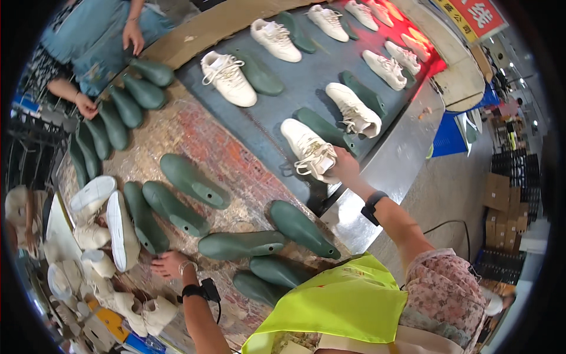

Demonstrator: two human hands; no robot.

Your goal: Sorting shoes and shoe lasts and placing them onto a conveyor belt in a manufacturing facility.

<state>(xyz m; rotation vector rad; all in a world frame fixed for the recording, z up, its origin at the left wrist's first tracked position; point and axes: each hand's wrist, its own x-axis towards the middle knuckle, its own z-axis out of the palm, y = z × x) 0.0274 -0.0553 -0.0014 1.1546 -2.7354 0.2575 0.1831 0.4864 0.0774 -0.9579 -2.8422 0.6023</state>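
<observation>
Your right hand [344,166] outstretched, right of centre, fingers clamped on a white shoe [303,141] — your left hand [168,265], lower left, palm down, fingers apart.

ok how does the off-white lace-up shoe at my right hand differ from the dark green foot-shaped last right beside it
The off-white lace-up shoe is pale; the foot-shaped last is dark green. The shoe has laces threaded over its top, while the last is smooth and laceless. Your right hand hides part of the shoe's heel end; the last shows nearly whole. Both lie on the grey belt, toes pointing away from you.
</observation>
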